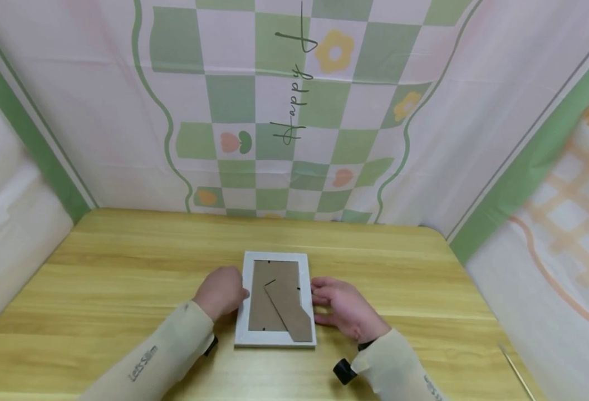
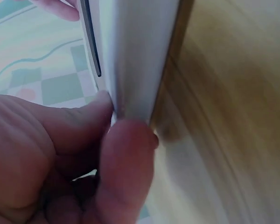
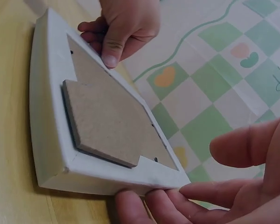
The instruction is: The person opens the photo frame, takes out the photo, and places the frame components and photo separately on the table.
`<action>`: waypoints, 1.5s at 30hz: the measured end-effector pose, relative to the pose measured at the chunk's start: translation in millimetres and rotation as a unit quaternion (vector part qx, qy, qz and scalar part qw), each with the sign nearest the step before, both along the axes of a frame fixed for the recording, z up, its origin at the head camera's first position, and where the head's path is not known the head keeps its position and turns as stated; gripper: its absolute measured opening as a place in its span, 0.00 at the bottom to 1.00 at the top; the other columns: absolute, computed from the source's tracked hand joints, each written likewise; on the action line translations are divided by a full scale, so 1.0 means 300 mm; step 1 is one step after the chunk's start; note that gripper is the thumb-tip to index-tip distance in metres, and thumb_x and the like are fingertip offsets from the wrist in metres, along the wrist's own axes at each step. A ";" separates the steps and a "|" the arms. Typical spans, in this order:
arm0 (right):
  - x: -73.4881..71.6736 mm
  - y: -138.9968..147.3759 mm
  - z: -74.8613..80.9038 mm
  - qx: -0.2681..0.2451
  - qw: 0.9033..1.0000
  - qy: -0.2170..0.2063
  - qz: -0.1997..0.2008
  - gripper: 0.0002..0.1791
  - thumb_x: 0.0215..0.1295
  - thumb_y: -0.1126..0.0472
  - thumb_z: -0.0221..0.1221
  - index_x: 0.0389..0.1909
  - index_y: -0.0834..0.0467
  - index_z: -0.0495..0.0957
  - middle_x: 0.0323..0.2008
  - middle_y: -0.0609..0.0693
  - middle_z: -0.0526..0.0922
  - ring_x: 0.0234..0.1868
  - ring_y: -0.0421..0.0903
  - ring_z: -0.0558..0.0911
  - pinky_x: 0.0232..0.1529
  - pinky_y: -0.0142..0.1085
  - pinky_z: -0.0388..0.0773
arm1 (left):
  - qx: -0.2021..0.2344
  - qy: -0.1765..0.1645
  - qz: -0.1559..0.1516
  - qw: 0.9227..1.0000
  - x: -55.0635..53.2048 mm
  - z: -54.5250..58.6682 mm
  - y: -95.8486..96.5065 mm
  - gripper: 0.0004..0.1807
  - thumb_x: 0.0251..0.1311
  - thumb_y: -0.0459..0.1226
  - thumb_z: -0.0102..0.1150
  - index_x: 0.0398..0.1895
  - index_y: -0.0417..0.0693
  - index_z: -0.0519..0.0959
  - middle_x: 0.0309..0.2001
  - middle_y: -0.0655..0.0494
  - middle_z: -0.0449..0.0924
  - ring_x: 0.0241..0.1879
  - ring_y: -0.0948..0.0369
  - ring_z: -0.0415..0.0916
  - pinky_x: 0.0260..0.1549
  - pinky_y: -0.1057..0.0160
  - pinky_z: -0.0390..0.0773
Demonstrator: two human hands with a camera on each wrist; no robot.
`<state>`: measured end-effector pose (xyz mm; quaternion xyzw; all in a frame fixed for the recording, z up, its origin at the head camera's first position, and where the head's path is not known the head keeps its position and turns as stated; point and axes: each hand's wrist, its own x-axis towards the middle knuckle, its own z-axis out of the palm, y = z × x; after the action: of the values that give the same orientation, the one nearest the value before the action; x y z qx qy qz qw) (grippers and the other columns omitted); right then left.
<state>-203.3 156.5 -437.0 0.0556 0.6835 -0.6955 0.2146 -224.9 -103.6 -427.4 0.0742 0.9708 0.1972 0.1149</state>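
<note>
Left hand (image 1: 220, 292) pinches the picture frame (image 1: 279, 298); right hand (image 1: 345, 306), unclenched, touches its opposite edge. Thin stick (image 1: 516, 371), cut off at bottom, lies on the desk (image 1: 124, 253). Frame's front hidden.

Left hand (image 1: 221, 291) in pinch grip

Matt fibreboard backing (image 1: 283, 272), smooth frame (image 1: 261, 338)

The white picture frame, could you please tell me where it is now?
In the head view, the frame is back side up in the lower half, slightly left of centre, between the left hand and right hand.
</note>
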 end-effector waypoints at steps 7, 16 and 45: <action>0.026 -0.026 0.015 0.096 0.993 0.050 0.043 0.29 0.72 0.63 0.53 0.69 0.72 0.62 0.67 0.67 0.67 0.57 0.55 0.76 0.49 0.46 0.80 | -0.045 0.017 -0.010 0.999 -0.003 0.014 0.010 0.09 0.61 0.38 0.66 0.34 0.40 0.82 0.35 0.46 0.82 0.31 0.52 0.77 0.29 0.53 0.79; 0.051 -0.061 0.034 0.239 0.959 0.116 0.098 0.27 0.70 0.65 0.55 0.66 0.73 0.66 0.58 0.65 0.75 0.48 0.52 0.78 0.47 0.48 0.80 | -0.089 0.052 -0.077 0.992 -0.006 0.033 -0.011 0.28 0.59 0.42 0.70 0.62 0.42 0.78 0.66 0.33 0.68 0.55 0.42 0.75 0.33 0.50 0.82; 0.208 -0.200 0.001 0.601 0.685 0.396 0.112 0.50 0.39 0.40 0.77 0.55 0.73 0.73 0.31 0.57 0.72 0.30 0.51 0.70 0.33 0.45 0.71 | -0.104 0.038 -0.104 0.988 -0.019 0.052 0.012 0.23 0.63 0.38 0.64 0.60 0.38 0.78 0.69 0.45 0.68 0.54 0.45 0.77 0.40 0.46 0.80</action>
<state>-140.8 96.5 -436.7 -0.1851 0.9775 -0.0631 -0.0789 -230.6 -99.9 -411.7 0.1695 0.9767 0.0796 0.1045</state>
